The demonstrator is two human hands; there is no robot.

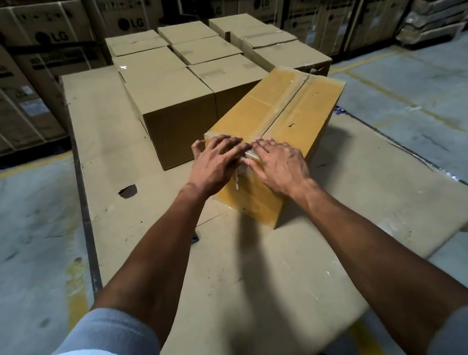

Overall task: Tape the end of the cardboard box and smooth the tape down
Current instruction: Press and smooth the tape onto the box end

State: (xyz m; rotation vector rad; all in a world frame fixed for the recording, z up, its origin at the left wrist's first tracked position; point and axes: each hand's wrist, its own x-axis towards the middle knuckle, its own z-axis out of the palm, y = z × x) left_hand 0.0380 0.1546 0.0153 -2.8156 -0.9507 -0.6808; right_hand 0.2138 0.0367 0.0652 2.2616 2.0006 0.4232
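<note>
A yellow-brown cardboard box (286, 111) lies at an angle on flattened cardboard, its near end towards me. A strip of clear tape (280, 107) runs along the top seam and folds over the near edge, where a short piece (238, 177) hangs down the end face. My left hand (215, 164) lies flat on the near top corner, fingers spread and pressing on the tape. My right hand (276, 164) lies flat beside it over the same edge, fingertips touching the tape. Neither hand holds anything. No tape roll is visible.
Several closed brown boxes (178, 96) stand packed together just behind and left of the box. Flattened cardboard sheets (106, 127) cover the concrete floor (434, 92); one has a hole (128, 190). Tall stacks of printed cartons (47, 29) line the back and left.
</note>
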